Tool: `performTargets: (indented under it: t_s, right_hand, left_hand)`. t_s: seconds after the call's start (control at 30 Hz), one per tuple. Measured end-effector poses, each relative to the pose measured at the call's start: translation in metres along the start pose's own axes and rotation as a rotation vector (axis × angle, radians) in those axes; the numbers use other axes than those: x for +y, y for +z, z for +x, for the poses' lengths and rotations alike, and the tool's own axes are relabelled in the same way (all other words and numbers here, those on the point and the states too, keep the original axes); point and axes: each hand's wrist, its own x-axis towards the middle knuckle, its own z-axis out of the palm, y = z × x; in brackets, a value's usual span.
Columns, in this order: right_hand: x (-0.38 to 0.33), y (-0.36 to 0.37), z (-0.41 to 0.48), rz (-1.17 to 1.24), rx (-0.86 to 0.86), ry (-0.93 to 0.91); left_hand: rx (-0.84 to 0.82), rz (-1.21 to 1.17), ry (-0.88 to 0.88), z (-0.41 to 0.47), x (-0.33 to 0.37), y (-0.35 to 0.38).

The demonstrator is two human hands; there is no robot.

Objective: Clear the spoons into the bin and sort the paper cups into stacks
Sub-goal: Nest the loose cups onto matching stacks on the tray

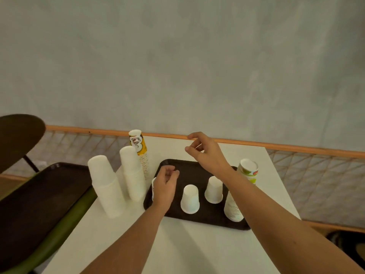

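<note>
Sorting is judged nearly done: stacks (104,184) are built, two loose cups (190,198) are left on the tray (197,171); left hand (165,184) and right hand (205,153) are half-curled, hold indiscernible.

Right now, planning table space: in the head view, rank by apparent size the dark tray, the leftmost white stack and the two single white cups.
1. dark tray
2. leftmost white stack
3. The middle single cup and right single cup look alike; nearness may explain any difference, so tied.
</note>
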Motion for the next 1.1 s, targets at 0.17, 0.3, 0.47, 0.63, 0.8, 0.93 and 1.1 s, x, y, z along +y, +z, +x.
performTargets:
  t_s: [0.17, 0.3, 0.47, 0.63, 0.8, 0.93, 1.1]
  right_hand:
    - [-0.026, 0.057, 0.004, -0.015, -0.105, -0.025]
    - [-0.051, 0.109, 0.011, -0.002, -0.153, -0.048]
    - [-0.075, 0.166, 0.023, -0.032, -0.223, -0.074]
    - [-0.071, 0.221, 0.023, -0.161, -0.301, -0.055]
    - [-0.056, 0.253, 0.017, -0.303, -0.302, 0.000]
    - [-0.052, 0.259, 0.014, -0.294, -0.295, 0.023]
    - [-0.049, 0.260, 0.012, -0.257, -0.256, 0.011]
  left_hand:
    - [-0.003, 0.063, -0.104, -0.003, -0.034, -0.053]
    - [-0.031, 0.117, -0.119, 0.007, -0.058, -0.107]
    - [-0.128, 0.165, -0.196, 0.024, -0.091, -0.162]
    - [-0.263, 0.279, -0.275, 0.035, -0.125, -0.197]
    - [-0.227, 0.420, -0.293, 0.055, -0.150, -0.221]
    - [-0.159, 0.419, -0.340, 0.075, -0.160, -0.227]
    - [-0.173, 0.414, -0.324, 0.096, -0.169, -0.222]
